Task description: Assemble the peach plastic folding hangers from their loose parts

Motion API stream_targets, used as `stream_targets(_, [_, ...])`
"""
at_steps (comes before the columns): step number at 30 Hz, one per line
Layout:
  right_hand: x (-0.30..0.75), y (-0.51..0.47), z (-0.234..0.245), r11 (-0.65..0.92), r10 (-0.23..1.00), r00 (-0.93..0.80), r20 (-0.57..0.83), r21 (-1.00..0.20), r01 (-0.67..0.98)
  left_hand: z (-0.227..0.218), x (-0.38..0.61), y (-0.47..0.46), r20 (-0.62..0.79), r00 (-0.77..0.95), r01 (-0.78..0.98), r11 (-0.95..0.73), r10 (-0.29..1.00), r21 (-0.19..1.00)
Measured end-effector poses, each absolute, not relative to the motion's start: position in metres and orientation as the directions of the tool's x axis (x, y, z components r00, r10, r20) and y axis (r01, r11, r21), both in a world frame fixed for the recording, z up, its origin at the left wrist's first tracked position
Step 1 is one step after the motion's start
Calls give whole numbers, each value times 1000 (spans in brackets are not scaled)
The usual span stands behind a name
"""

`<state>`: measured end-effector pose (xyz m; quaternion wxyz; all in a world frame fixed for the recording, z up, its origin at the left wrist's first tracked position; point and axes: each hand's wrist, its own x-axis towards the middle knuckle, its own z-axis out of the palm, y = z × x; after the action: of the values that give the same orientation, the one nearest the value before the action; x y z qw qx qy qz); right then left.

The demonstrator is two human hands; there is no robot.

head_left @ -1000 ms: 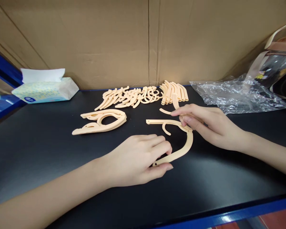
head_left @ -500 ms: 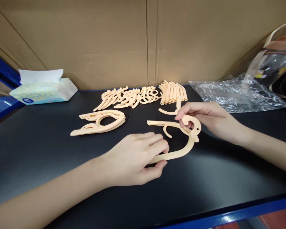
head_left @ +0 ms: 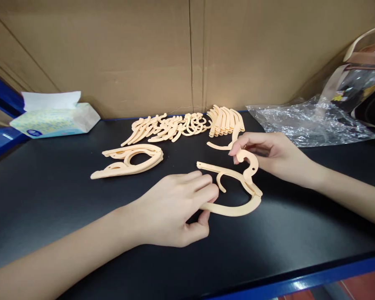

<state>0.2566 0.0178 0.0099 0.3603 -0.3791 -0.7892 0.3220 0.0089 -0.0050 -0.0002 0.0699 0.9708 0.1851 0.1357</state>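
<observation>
A peach plastic folding hanger (head_left: pixel 237 196) lies partly folded on the black tabletop (head_left: pixel 81 216). My left hand (head_left: pixel 175 210) pinches the end of its lower curved arm between thumb and fingers. My right hand (head_left: pixel 268 154) grips the hook piece (head_left: pixel 248 160) at the hanger's joint. A loose curved piece (head_left: pixel 220 146) lies just behind my right hand. A short stack of folded hangers (head_left: pixel 131 160) rests to the left.
Rows of loose peach hanger parts (head_left: pixel 175 125) and a bundle of arms (head_left: pixel 226 118) lie at the back by a cardboard wall. A tissue pack (head_left: pixel 54 118) sits back left, crumpled clear plastic (head_left: pixel 303 121) and a bag (head_left: pixel 362 79) back right. A blue edge (head_left: pixel 300 283) borders the front.
My right hand has turned the hook piece up at the joint, and the hanger's two arms have swung closer together. My left hand kept its pinch on the lower arm.
</observation>
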Motion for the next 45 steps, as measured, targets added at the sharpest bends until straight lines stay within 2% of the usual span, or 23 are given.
stream_targets(3, [257, 17, 10, 596, 785, -482, 389, -685, 418, -1, 9, -5, 238, 886, 366, -915, 398, 170])
stream_targets(9, [256, 8, 10, 831, 555, -640, 532, -318, 457, -1, 9, -4, 234, 890, 352, -916, 391, 192])
stream_targets(14, [253, 0, 10, 891, 412, -731, 544, -69, 450, -2, 8, -3, 318, 854, 374, -911, 411, 172])
stream_targets(17, [250, -5, 9, 888, 386, -744, 546, 0, 460, -1, 6, -3, 393, 807, 390, -897, 442, 209])
stream_targets(24, [241, -14, 5, 891, 429, -729, 534, -116, 439, 5, 7, -9, 526, 684, 339, -859, 506, 384])
stream_targets(31, [236, -17, 0, 897, 425, -699, 575, -164, 411, 1, 14, -15, 459, 634, 234, -721, 622, 653])
stream_targets(38, [236, -16, 3, 910, 412, -745, 524, -200, 363, 3, 16, -14, 469, 660, 191, -735, 587, 651])
stream_targets(41, [238, -15, 5, 914, 403, -761, 509, -181, 363, 7, 14, -16, 475, 622, 219, -721, 622, 657])
stream_targets(45, [242, -10, 2, 897, 432, -788, 439, -113, 428, 6, 12, -16, 463, 553, 212, -654, 693, 726])
